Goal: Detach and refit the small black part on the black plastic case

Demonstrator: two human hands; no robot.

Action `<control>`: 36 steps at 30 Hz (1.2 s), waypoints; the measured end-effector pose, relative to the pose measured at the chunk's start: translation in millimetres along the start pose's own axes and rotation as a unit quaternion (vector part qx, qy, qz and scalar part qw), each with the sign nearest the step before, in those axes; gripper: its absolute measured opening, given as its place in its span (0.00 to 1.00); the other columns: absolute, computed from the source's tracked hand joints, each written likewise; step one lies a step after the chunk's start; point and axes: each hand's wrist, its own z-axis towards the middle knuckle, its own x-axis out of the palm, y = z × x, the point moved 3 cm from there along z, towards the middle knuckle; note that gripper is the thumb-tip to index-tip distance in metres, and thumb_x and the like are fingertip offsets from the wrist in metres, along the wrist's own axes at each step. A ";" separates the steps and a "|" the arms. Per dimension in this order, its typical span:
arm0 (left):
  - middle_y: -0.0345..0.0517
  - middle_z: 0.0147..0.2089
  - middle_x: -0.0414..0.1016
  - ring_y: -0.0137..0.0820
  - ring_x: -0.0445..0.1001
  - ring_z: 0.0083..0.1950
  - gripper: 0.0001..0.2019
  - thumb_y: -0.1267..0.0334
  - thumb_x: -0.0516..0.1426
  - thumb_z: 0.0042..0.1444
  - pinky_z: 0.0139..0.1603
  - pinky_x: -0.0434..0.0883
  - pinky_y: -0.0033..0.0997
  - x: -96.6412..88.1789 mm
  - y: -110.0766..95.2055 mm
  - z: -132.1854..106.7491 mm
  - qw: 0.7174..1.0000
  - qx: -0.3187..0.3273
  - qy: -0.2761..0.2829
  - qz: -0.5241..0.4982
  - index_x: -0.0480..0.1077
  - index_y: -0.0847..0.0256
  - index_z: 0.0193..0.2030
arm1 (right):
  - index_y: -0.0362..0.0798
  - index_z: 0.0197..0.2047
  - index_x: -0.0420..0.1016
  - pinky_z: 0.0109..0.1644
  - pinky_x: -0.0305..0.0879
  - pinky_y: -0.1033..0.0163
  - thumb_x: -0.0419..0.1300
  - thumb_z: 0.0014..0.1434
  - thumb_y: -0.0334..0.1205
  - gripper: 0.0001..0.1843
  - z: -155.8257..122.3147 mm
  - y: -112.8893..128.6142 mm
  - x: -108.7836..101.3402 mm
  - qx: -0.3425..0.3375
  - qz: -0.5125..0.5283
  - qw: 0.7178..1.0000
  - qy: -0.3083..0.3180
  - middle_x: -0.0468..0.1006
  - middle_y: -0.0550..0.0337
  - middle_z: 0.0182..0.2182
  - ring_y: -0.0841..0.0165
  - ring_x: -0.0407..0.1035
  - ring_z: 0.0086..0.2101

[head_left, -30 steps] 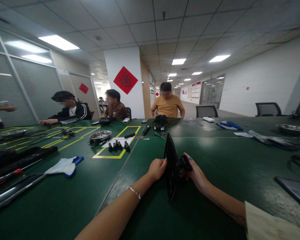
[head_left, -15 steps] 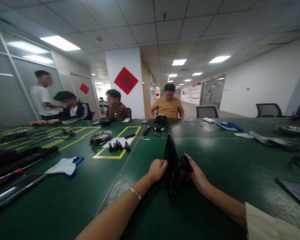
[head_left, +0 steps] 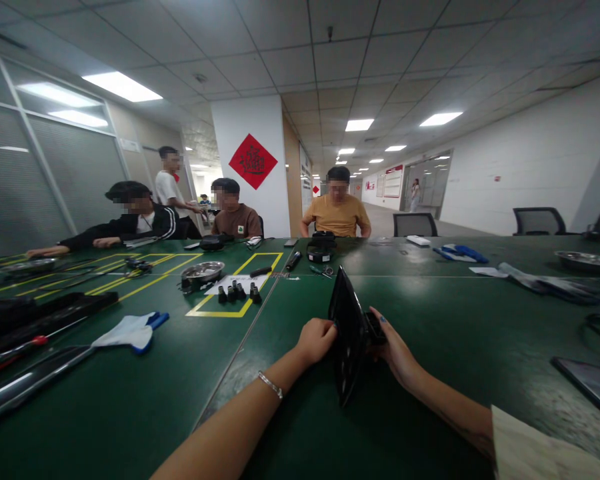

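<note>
Upright over the table, between my hands, stands a thin black panel point(head_left: 347, 347), tilted and seen nearly edge-on. From its right side juts a black block-like mount point(head_left: 375, 329). My left hand point(head_left: 318, 339) is closed, its thumb and fingers at the panel's left edge. My right hand point(head_left: 396, 352) wraps round the mount, thumb up along its side. The fingertips behind the panel are partly hidden, and the panel's exact kind cannot be made out.
Several black nozzle-like pieces point(head_left: 236, 291) stand on white paper inside a yellow taped outline. A metal bowl point(head_left: 203, 272) is beside them. White-and-blue gloves point(head_left: 130, 331) lie left, a dark flat tablet-like device point(head_left: 587, 385) right. A person in yellow point(head_left: 336, 210) sits opposite.
The panel has turned slightly, showing more of its broad face; both hands keep their hold. A standing person behind has walked right. The seated person in the black jacket reaches further left.
</note>
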 end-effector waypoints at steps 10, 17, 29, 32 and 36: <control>0.39 0.19 0.52 0.24 0.52 0.22 0.28 0.52 0.36 0.61 0.25 0.47 0.27 4.8 3.5 3.9 0.999 -0.036 -0.008 -0.028 0.63 0.65 0.18 | 0.51 0.64 0.49 0.19 0.56 0.67 0.54 0.53 0.58 0.39 -1.0 0.5 0.5 0.006 0.006 1.000 0.020 0.76 0.55 0.33 0.65 0.70 0.23; 0.42 0.21 0.61 0.27 0.59 0.26 0.19 0.62 0.41 0.57 0.29 0.52 0.26 0.5 0.1 1.0 1.000 -0.027 -0.002 0.004 0.64 0.63 0.20 | 0.52 0.63 0.52 0.20 0.56 0.66 0.55 0.53 0.57 0.38 -0.4 -1.0 -1.5 -0.002 0.006 1.000 0.013 0.75 0.59 0.31 0.66 0.69 0.23; 0.37 0.18 0.50 0.24 0.50 0.22 0.27 0.53 0.38 0.61 0.26 0.48 0.27 2.1 -0.3 0.1 1.000 -0.009 -0.015 0.016 0.60 0.64 0.16 | 0.52 0.61 0.57 0.20 0.56 0.66 0.57 0.51 0.56 0.37 -1.7 -1.2 -0.1 0.006 0.040 0.999 0.001 0.76 0.58 0.38 0.67 0.67 0.24; 0.38 0.18 0.51 0.24 0.50 0.22 0.28 0.51 0.37 0.61 0.26 0.48 0.28 1.9 -1.2 -0.2 1.000 -0.017 -0.019 0.015 0.61 0.64 0.16 | 0.53 0.61 0.58 0.21 0.57 0.66 0.57 0.50 0.57 0.37 -1.0 -2.1 -0.5 0.003 0.041 0.999 0.007 0.76 0.58 0.38 0.67 0.68 0.25; 0.39 0.18 0.54 0.25 0.52 0.22 0.27 0.53 0.38 0.61 0.26 0.49 0.27 0.0 -3.3 -0.7 1.000 -0.007 -0.011 0.018 0.62 0.64 0.17 | 0.54 0.59 0.60 0.23 0.59 0.66 0.58 0.50 0.58 0.36 0.9 -4.0 -1.3 0.005 0.045 0.999 0.010 0.76 0.58 0.39 0.62 0.70 0.32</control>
